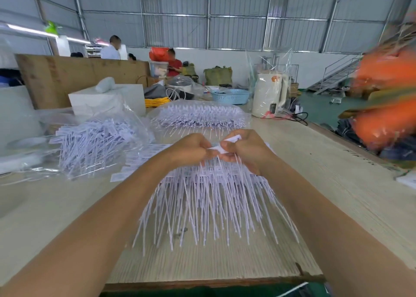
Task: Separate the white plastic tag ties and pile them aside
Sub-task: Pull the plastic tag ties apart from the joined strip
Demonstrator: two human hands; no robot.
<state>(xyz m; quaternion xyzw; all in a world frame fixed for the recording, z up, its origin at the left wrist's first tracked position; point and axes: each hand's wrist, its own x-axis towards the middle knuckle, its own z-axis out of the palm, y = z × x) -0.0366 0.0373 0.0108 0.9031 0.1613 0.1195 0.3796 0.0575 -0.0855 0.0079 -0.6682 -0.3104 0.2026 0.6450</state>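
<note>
Both hands (pixel 216 150) pinch white tag ties (pixel 227 142).

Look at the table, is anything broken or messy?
Yes. The wooden table's near edge is chipped and splintered toward the right. A few loose tags lie scattered left of the tie bundle.

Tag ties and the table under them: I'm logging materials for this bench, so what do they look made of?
Tag ties: seemingly thin white plastic, semi-matte; long stems splay stiffly in a fan. Table: apparently bare pale plywood, matte; fine straight grain shows, and the front edge is chipped.
</note>
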